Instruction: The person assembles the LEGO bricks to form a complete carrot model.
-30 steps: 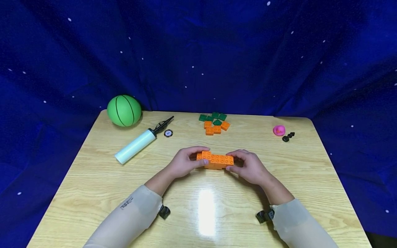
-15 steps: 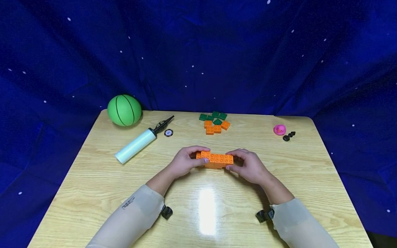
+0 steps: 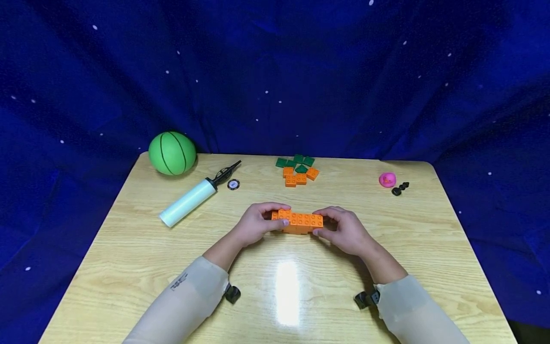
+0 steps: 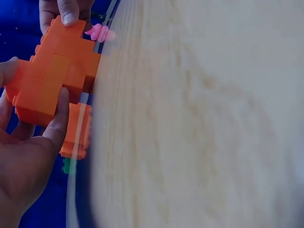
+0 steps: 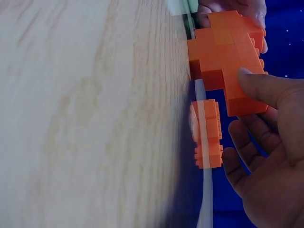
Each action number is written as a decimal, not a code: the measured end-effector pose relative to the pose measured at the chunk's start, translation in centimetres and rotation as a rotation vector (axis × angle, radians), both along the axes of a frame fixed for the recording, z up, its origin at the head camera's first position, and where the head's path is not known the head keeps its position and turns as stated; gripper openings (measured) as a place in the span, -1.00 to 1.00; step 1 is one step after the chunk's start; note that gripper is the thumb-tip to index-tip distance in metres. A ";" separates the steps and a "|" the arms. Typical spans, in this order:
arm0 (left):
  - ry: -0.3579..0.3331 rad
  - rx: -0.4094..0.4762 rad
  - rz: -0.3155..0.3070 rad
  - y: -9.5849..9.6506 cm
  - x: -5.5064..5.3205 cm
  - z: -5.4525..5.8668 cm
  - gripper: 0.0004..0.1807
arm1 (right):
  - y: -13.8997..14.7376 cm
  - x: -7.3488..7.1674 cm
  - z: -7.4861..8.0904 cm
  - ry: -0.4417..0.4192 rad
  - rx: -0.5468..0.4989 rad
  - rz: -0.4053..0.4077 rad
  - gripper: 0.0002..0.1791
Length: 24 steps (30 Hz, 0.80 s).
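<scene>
Between my two hands stands a stepped block of joined orange toy bricks [image 3: 302, 221], studs up, narrower toward its base. My left hand [image 3: 253, 224] grips its left end, thumb on the near side and fingers behind. At the opposite end my right hand [image 3: 349, 231] pinches the block between thumb and fingers. In the left wrist view the orange block [image 4: 52, 71] shows its smooth side, with a raised brick at my left thumb. The right wrist view shows the right thumb [image 5: 259, 85] pressed on the block's side, the lower fingers loosely curled.
Behind the block lie several loose orange bricks [image 3: 290, 181] and green bricks [image 3: 298, 159]. At left are a green ball [image 3: 172, 153], a hand pump [image 3: 188, 203] and a round chip [image 3: 233, 184]. A pink rubber duck [image 3: 387, 180] and a small black object [image 3: 396, 191] sit at right.
Both hands keep their hold on the orange block, which has shifted very slightly left. The left forearm has turned a little, bringing its wrist camera slightly to the right.
</scene>
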<state>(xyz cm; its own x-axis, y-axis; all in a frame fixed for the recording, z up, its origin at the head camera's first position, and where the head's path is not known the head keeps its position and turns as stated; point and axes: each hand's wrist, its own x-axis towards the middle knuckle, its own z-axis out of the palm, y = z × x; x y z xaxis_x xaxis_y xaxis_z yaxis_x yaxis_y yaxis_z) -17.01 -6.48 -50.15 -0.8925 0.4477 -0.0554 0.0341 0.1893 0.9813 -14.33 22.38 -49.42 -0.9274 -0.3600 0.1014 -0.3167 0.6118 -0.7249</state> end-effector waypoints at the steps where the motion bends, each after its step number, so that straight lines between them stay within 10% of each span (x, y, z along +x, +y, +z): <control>1: -0.001 -0.003 0.001 0.0 0.0 0.0 -0.54 | 0.0 0.0 0.0 -0.001 0.001 -0.001 -0.58; 24: 0.010 0.030 -0.034 -0.3 -1.7 0.0 -0.48 | 0.2 0.0 0.1 -0.006 -0.009 0.013 -0.56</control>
